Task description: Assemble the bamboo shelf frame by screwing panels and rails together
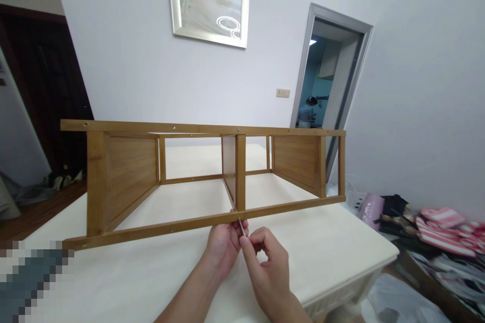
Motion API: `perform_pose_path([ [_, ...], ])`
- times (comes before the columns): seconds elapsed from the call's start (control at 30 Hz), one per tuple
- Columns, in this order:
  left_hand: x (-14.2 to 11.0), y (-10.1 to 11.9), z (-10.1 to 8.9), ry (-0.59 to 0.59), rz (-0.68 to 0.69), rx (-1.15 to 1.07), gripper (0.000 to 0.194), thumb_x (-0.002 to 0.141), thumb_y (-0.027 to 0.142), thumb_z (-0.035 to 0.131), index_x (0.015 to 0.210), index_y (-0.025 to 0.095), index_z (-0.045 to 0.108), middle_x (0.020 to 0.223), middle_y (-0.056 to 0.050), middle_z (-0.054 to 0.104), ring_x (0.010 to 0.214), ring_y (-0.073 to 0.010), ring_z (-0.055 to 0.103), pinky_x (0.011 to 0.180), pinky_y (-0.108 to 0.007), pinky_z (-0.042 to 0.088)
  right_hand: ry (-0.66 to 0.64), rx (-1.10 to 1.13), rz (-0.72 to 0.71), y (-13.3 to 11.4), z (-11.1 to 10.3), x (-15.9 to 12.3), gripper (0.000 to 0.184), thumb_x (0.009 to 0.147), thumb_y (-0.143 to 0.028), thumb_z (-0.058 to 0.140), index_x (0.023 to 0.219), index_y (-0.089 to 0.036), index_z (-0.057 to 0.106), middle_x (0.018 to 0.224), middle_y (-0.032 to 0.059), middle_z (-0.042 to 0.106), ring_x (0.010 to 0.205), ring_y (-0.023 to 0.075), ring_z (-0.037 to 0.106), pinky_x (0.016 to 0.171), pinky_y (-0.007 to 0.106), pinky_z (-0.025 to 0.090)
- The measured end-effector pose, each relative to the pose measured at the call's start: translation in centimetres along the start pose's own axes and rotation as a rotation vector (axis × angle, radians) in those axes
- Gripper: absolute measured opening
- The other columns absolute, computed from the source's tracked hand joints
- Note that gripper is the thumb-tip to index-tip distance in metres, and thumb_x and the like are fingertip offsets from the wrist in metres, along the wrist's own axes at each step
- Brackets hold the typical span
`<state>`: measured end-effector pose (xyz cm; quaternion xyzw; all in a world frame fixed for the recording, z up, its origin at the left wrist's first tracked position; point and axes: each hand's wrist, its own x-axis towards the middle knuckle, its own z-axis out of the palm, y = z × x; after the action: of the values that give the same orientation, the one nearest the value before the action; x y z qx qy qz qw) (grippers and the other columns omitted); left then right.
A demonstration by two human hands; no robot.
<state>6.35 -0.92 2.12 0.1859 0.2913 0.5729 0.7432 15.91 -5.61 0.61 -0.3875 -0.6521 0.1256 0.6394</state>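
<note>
A bamboo shelf frame (129, 171) lies on its side on a cream table (341, 247). It has three upright panels and long rails. My left hand (223, 247) is curled under the near bottom rail, right below the middle panel. My right hand (267, 267) pinches a thin metal hex key (241, 226) that points up into the rail at the middle panel's joint. The two hands touch each other beside the key.
A framed picture (208, 0) hangs on the white wall. An open doorway (326, 86) at the back right shows a person in another room. Striped clothes and bags (443, 232) are heaped at the right. A dark door stands at the left.
</note>
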Motion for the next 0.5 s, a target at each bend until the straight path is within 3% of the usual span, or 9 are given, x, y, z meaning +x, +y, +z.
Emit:
perform_pose_path([
  [0.5,0.06,-0.12,-0.06,-0.002,0.017,0.009,0.023,0.083,0.022,0.061,0.061,0.014,0.059,0.056,-0.003,0.059,0.053,-0.0109,0.053,0.056,-0.023,0.045,-0.032,-0.1,-0.097,-0.04,-0.37,0.09,0.024,0.094,-0.022,0.052,0.071,-0.021,0.051,0.061,-0.0039,0.051,0.053,0.0089,0.048,0.052,0.021,0.039],
])
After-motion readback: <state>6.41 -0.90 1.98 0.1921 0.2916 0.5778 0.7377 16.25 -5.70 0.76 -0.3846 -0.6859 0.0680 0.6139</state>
